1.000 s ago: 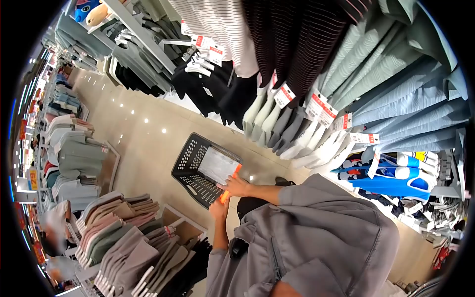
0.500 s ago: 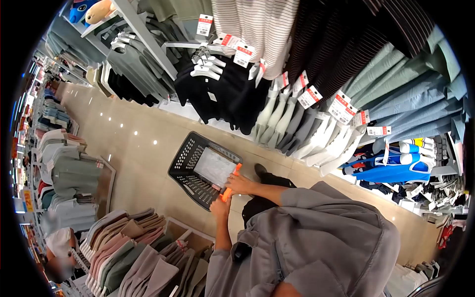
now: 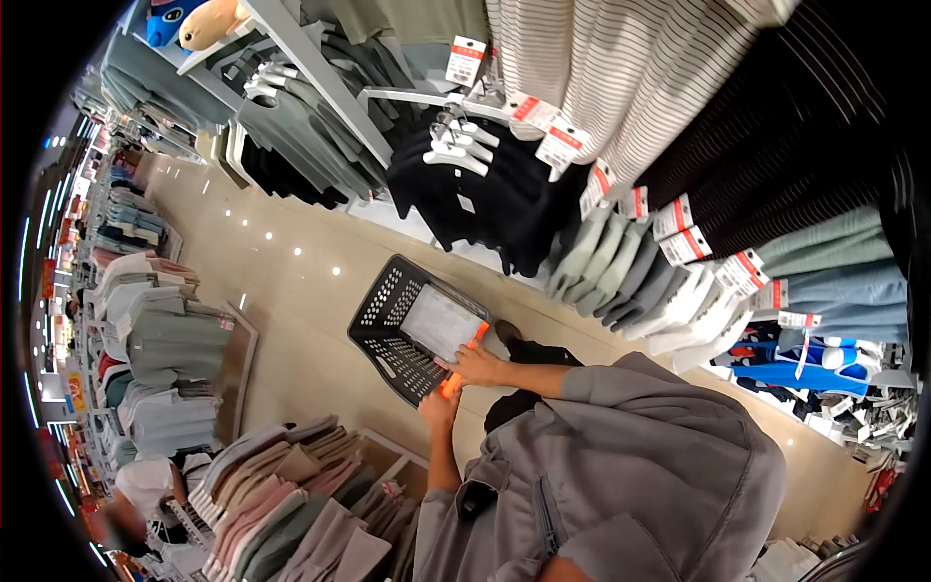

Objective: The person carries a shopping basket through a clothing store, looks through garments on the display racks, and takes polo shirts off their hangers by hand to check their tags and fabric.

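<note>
My left hand (image 3: 439,407) is closed on the lower end of an orange handle (image 3: 451,386). Higher up the same handle, my right hand (image 3: 473,367) has its fingers wrapped round it. The handle belongs to a dark grey shopping basket (image 3: 376,325) with perforated walls, held out in front of my body above the floor. Whether it has wheels cannot be seen. Inside lies a flat, pale, rectangular item (image 3: 441,322) that looks like a clear-wrapped package; its kind is not clear.
Hanging black tops (image 3: 504,199) and striped garments (image 3: 621,68) with red-and-white tags line the aisle on the right. A rack of folded-over shirts (image 3: 291,485) stands close on the left. Tiled floor (image 3: 281,320) runs ahead. A person in a white top (image 3: 145,485) is at the lower left.
The racks have shifted rightward in view, and the black tops and striped garments appear nearer. Both hands keep their hold on the basket's handle.
</note>
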`<move>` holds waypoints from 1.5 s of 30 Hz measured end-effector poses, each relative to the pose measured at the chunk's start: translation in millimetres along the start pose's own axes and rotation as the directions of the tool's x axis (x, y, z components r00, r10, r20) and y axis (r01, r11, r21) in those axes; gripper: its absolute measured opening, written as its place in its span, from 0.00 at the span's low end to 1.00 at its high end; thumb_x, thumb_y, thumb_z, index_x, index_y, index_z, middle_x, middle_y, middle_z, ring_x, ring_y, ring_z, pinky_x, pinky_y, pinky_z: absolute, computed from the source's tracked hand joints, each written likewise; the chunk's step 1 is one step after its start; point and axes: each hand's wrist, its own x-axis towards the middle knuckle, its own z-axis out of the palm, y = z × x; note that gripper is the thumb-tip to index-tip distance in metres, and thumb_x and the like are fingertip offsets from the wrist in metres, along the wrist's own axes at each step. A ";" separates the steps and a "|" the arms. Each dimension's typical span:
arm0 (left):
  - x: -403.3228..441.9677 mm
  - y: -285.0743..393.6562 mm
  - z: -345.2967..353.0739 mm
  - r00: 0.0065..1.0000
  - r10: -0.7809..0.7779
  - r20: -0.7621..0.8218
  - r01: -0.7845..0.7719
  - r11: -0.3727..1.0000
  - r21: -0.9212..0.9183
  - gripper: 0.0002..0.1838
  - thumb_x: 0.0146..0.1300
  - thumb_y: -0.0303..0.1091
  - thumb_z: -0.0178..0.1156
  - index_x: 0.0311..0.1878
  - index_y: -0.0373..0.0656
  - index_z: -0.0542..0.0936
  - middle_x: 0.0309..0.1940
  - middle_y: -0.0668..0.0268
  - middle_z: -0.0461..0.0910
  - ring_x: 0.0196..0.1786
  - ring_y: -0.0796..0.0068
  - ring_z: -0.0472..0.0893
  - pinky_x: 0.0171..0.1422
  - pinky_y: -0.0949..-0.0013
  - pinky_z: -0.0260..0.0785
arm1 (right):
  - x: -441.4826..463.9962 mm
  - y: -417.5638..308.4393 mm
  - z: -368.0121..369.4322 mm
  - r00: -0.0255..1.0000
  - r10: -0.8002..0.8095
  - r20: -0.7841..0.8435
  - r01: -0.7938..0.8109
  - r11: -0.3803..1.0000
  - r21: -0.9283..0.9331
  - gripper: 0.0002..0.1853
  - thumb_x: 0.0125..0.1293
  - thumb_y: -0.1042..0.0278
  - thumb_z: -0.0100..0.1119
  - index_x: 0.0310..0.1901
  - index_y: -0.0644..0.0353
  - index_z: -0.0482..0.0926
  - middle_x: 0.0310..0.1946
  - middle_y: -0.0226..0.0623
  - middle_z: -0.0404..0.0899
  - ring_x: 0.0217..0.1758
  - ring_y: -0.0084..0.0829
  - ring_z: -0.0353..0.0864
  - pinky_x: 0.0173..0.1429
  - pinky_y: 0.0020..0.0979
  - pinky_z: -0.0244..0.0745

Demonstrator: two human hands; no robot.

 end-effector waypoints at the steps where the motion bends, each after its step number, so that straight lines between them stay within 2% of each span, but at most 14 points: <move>1: 13.1 -6.5 -1.3 1.000 -0.018 0.021 0.018 1.000 0.018 0.24 0.51 0.57 0.63 0.32 0.43 0.83 0.25 0.53 0.82 0.32 0.50 0.82 0.38 0.52 0.75 | 14.4 4.4 -2.4 1.000 0.000 -0.009 0.000 1.000 0.003 0.34 0.54 0.34 0.56 0.51 0.57 0.76 0.42 0.41 0.77 0.55 0.42 0.70 0.56 0.57 0.63; 4: 45.3 -27.3 -7.4 0.998 -0.048 0.049 0.046 0.998 0.040 0.19 0.51 0.52 0.65 0.33 0.44 0.83 0.27 0.53 0.82 0.33 0.50 0.82 0.39 0.53 0.75 | 51.8 7.1 -3.7 0.998 -0.005 0.059 0.000 0.997 0.071 0.33 0.56 0.36 0.54 0.53 0.56 0.75 0.43 0.44 0.77 0.52 0.42 0.73 0.54 0.55 0.62; 7: 72.4 -37.0 -13.8 0.999 -0.043 0.000 0.043 0.999 0.015 0.16 0.52 0.45 0.64 0.36 0.43 0.82 0.31 0.53 0.82 0.37 0.51 0.81 0.42 0.53 0.74 | 90.6 13.9 -5.3 0.995 0.015 0.102 -0.023 0.996 0.082 0.32 0.52 0.34 0.58 0.46 0.55 0.78 0.43 0.42 0.79 0.53 0.41 0.74 0.54 0.60 0.63; 9: 84.4 -42.5 -14.6 0.997 0.002 -0.082 -0.003 1.000 -0.014 0.15 0.52 0.39 0.63 0.41 0.40 0.79 0.37 0.54 0.81 0.42 0.51 0.79 0.48 0.55 0.73 | 111.2 20.1 -2.8 0.987 0.001 0.162 -0.020 0.993 0.117 0.31 0.54 0.36 0.57 0.48 0.56 0.77 0.52 0.44 0.74 0.53 0.44 0.73 0.54 0.64 0.62; 10: 89.6 -41.4 -17.2 0.998 -0.059 -0.021 0.059 0.998 -0.020 0.17 0.51 0.37 0.63 0.44 0.41 0.77 0.40 0.56 0.80 0.47 0.52 0.77 0.52 0.54 0.70 | 123.3 23.1 1.1 0.975 0.001 0.221 -0.037 0.986 0.160 0.30 0.55 0.37 0.57 0.47 0.56 0.77 0.58 0.44 0.70 0.54 0.45 0.73 0.53 0.63 0.62; 14: 106.4 -42.3 -23.2 0.986 -0.065 -0.155 0.062 0.998 -0.023 0.14 0.51 0.38 0.64 0.37 0.41 0.77 0.37 0.57 0.81 0.43 0.52 0.78 0.47 0.52 0.69 | 151.7 29.4 4.0 0.961 0.004 0.277 -0.051 0.985 0.163 0.29 0.55 0.38 0.58 0.48 0.54 0.77 0.63 0.46 0.66 0.56 0.46 0.72 0.55 0.63 0.61; 21: 144.3 -66.4 -26.3 0.990 -0.031 -0.139 0.040 0.998 0.057 0.16 0.50 0.41 0.64 0.39 0.42 0.80 0.31 0.55 0.82 0.35 0.51 0.82 0.39 0.53 0.73 | 186.2 31.7 -0.7 0.951 0.027 0.308 -0.069 0.990 0.126 0.33 0.54 0.34 0.56 0.51 0.55 0.77 0.65 0.51 0.64 0.59 0.47 0.71 0.58 0.62 0.61; 22: 149.3 -70.6 -28.5 0.992 -0.023 -0.126 0.031 0.997 0.064 0.16 0.50 0.41 0.64 0.39 0.42 0.80 0.31 0.55 0.82 0.35 0.51 0.82 0.39 0.53 0.73 | 191.1 32.1 -3.2 0.951 0.039 0.306 -0.093 0.982 0.163 0.33 0.54 0.34 0.56 0.51 0.55 0.77 0.64 0.52 0.65 0.59 0.47 0.71 0.58 0.61 0.61; 24: 167.2 -73.1 -35.3 0.985 -0.168 -0.025 0.169 0.985 0.032 0.14 0.50 0.40 0.64 0.37 0.43 0.82 0.31 0.55 0.83 0.37 0.52 0.82 0.44 0.52 0.73 | 202.4 28.1 -10.2 0.951 0.064 0.303 -0.119 0.979 0.167 0.33 0.54 0.34 0.56 0.50 0.55 0.77 0.64 0.51 0.65 0.59 0.47 0.71 0.58 0.61 0.61; 28: 200.1 -75.5 -65.6 0.969 -0.228 0.089 0.218 0.969 0.114 0.14 0.50 0.41 0.63 0.36 0.43 0.84 0.30 0.52 0.83 0.36 0.50 0.83 0.42 0.54 0.76 | 234.7 33.1 -7.4 0.934 0.110 0.339 -0.180 0.966 0.184 0.32 0.54 0.34 0.57 0.51 0.54 0.77 0.65 0.49 0.64 0.61 0.46 0.69 0.58 0.61 0.60; 33: 235.6 -111.3 -73.7 0.982 -0.145 0.117 0.135 0.987 0.091 0.18 0.49 0.48 0.64 0.35 0.42 0.83 0.31 0.51 0.82 0.37 0.51 0.83 0.42 0.54 0.75 | 270.2 26.3 -2.0 0.936 0.188 0.297 -0.256 0.944 0.207 0.35 0.53 0.34 0.57 0.53 0.56 0.77 0.66 0.41 0.64 0.61 0.40 0.69 0.59 0.61 0.59; 34: 241.2 -116.5 -74.4 0.986 -0.130 0.102 0.119 0.987 0.109 0.18 0.49 0.48 0.64 0.34 0.41 0.83 0.30 0.51 0.82 0.36 0.51 0.83 0.42 0.54 0.75 | 276.4 24.8 0.2 0.942 0.202 0.269 -0.260 0.945 0.198 0.35 0.53 0.34 0.57 0.52 0.57 0.77 0.61 0.38 0.70 0.59 0.37 0.70 0.59 0.61 0.60; 38: 263.3 -135.1 -75.8 0.998 -0.042 0.053 0.035 0.992 0.119 0.16 0.49 0.46 0.65 0.31 0.41 0.83 0.27 0.52 0.82 0.33 0.52 0.83 0.39 0.53 0.75 | 297.3 18.8 -0.9 0.938 0.268 0.221 -0.305 0.940 0.155 0.32 0.51 0.34 0.60 0.51 0.49 0.78 0.52 0.36 0.75 0.58 0.40 0.71 0.56 0.61 0.62; 45: 285.5 -156.8 -68.4 0.997 0.078 0.029 -0.081 0.990 0.115 0.12 0.48 0.42 0.65 0.28 0.43 0.83 0.24 0.55 0.82 0.29 0.52 0.83 0.36 0.53 0.75 | 310.1 10.5 10.6 0.922 0.340 0.188 -0.367 0.920 0.137 0.33 0.51 0.36 0.61 0.51 0.52 0.78 0.67 0.33 0.63 0.61 0.42 0.68 0.58 0.67 0.59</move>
